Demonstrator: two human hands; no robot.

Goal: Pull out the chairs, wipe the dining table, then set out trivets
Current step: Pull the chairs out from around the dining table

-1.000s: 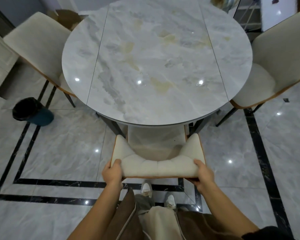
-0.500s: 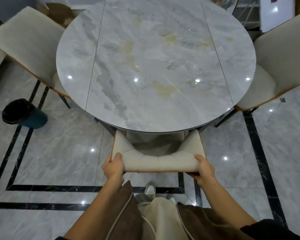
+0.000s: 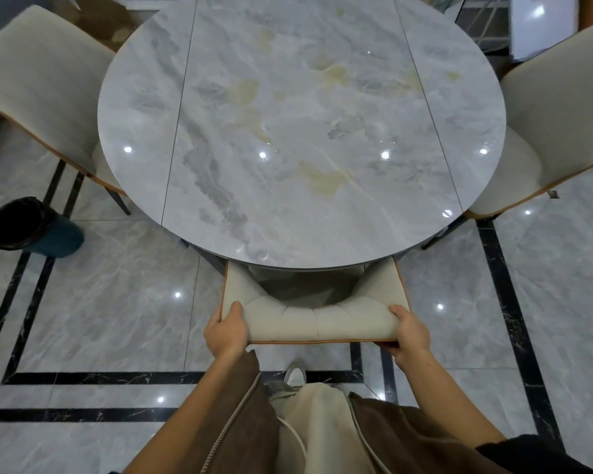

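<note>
- While you stood at the near edge of the dining table [image 3: 305,131], your left hand [image 3: 226,331] gripped the left top corner of the near chair [image 3: 317,323], fingers curled round the backrest rim.
- Your right hand [image 3: 409,331] did the same at the right top corner, curled tight on the padding. Neither hand was spread wide.
- The near chair sat between you and the table. Its seat was tucked under the table's near edge, so only the curved backrest showed.
- Step in hand, as I judged it: pulling out the first chair. All the chairs looked pushed in, and wiping and trivets had not begun.
- To do it well, you needed to draw straight back toward yourself with both hands even, so the chair would not twist.
- The tile looked glossy and hard, so a slight lift at the back would likely have spared scraping.
- Your shoe [image 3: 295,374] was just behind the chair. Stepping back first would have kept the chair legs off your foot.
- The pull should have gone on until the seat cleared the table edge fully.
- Chairs: three. These were the near chair, the left chair [image 3: 38,80] and the right chair [image 3: 555,107], the two side ones with seats partly under the rim.
- Tables: one, round, with two straight seams.
- Bins: one, the dark bin [image 3: 31,227] on the floor at left, well apart from the near chair.
- Hands: two.
- Trivets and cloths: none in view.
</note>
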